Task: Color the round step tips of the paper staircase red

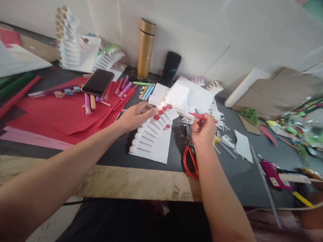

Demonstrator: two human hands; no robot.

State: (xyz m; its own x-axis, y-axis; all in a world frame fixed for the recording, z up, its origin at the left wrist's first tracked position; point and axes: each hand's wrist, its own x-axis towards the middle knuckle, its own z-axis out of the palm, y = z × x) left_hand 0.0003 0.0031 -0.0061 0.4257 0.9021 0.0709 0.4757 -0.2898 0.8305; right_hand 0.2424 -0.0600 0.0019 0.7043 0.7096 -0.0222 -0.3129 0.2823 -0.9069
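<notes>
A row of white paper rolls (151, 133) with spiral, rose-like ends fans across a white board (160, 153). Several rose ends near its upper part are red (156, 117); the lower ones are white. My left hand (136, 117) reaches over the row's upper left side, its thumb against the rose ends and the other fingers bent, partly hidden. To the right, my right hand (204, 130) is closed around a pinkish-red felt-tip pen (199, 116), whose tip points left, apart from the roses. One loose red rose end (168, 126) lies on the board.
Red-handled scissors (190, 162) lie below my right hand, among white scraps. Red paper sheets (63, 116) and a phone (98, 82) are at left. A gold flask (146, 48) and a dark upright case (171, 69) stand behind. A magenta glue gun (275, 174) lies right.
</notes>
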